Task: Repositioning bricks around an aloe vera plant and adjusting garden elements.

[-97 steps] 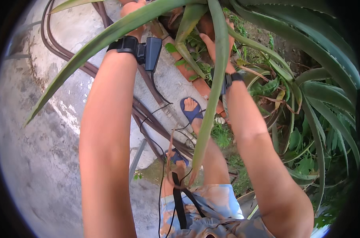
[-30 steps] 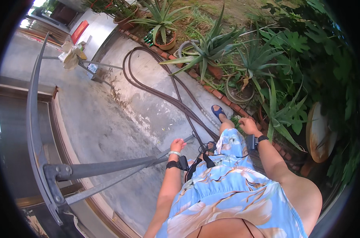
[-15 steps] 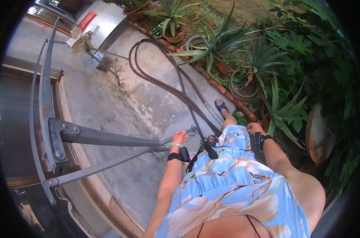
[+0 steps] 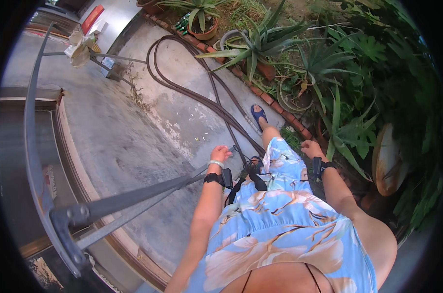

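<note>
My left hand (image 4: pixel 221 153) hangs in front of me with loosely bent fingers and nothing visible in it. A pale bracelet (image 4: pixel 215 162) and a black strap with a small device (image 4: pixel 226 177) sit on that wrist. Close by it is the end of a grey metal bracket arm (image 4: pixel 133 196); I cannot tell whether they touch. To the right, my right hand (image 4: pixel 311 148) is held out beside the blue flowered dress (image 4: pixel 283 161), its fingers loosely curled, no object showing. Another black strapped device (image 4: pixel 317 167) is on this wrist. Nearest to it are the aloe leaves (image 4: pixel 337 124).
A brown hose (image 4: pixel 202 101) lies looped over the concrete path (image 4: pixel 177 115). A brick edging (image 4: pixel 268 99) borders potted aloe plants and a leafy bush. On the left a metal bracket frame (image 4: pixel 33 112) sticks out from the wall by a window. A cloth bundle (image 4: pixel 79 51) hangs farther ahead.
I have stepped forward, my sandalled foot farther ahead. The metal frame has shifted left and nearer in view. My right hand has swung slightly forward; both hands remain without a visible object.
</note>
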A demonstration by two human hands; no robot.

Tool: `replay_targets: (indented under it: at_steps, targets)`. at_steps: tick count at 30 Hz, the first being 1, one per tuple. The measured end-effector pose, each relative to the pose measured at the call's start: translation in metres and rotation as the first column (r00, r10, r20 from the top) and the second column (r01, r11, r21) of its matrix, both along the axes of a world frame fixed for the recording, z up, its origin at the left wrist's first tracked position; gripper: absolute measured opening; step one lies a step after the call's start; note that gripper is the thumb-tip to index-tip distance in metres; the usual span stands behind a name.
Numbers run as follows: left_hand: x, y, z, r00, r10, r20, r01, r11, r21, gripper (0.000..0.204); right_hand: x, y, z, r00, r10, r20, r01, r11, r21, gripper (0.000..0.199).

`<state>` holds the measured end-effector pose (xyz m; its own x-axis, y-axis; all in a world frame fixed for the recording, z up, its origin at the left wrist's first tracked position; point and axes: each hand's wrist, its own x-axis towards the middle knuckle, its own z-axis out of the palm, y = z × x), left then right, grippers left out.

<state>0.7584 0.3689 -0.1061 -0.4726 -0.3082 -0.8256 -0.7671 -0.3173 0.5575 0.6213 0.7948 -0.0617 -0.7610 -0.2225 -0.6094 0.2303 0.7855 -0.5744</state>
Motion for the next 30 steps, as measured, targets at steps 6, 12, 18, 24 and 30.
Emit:
replay_targets:
  at_steps: [6, 12, 18, 24, 30]
  targets:
    - [-0.065, -0.032, -0.024, 0.998, 0.03, 0.056, -0.03, 1.0, -0.01, 0.02, -0.084, -0.07, 0.02, 0.995, 0.07, -0.069, -0.081, 0.981, -0.174, 0.028]
    - [-0.135, -0.084, -0.035, 0.986, 0.002, 0.167, 0.009, 0.998, -0.065, 0.021, -0.179, -0.157, 0.052, 0.983, 0.111, -0.144, -0.151, 0.937, -0.315, 0.029]
    - [-0.223, -0.139, -0.016, 0.993, -0.01, 0.12, 0.041, 0.965, -0.26, 0.023, -0.247, -0.218, 0.096, 0.96, 0.265, -0.086, -0.278, 0.9, -0.334, 0.027]
    - [-0.261, -0.202, 0.014, 0.993, 0.109, 0.033, -0.094, 0.944, -0.315, 0.025, -0.279, -0.27, 0.102, 0.915, 0.395, -0.077, -0.394, 0.84, -0.372, 0.028]
    - [-0.25, -0.286, 0.016, 0.989, 0.038, 0.145, 0.016, 0.935, -0.354, 0.026, -0.295, -0.324, 0.099, 0.902, 0.417, -0.116, -0.43, 0.833, -0.35, 0.03]
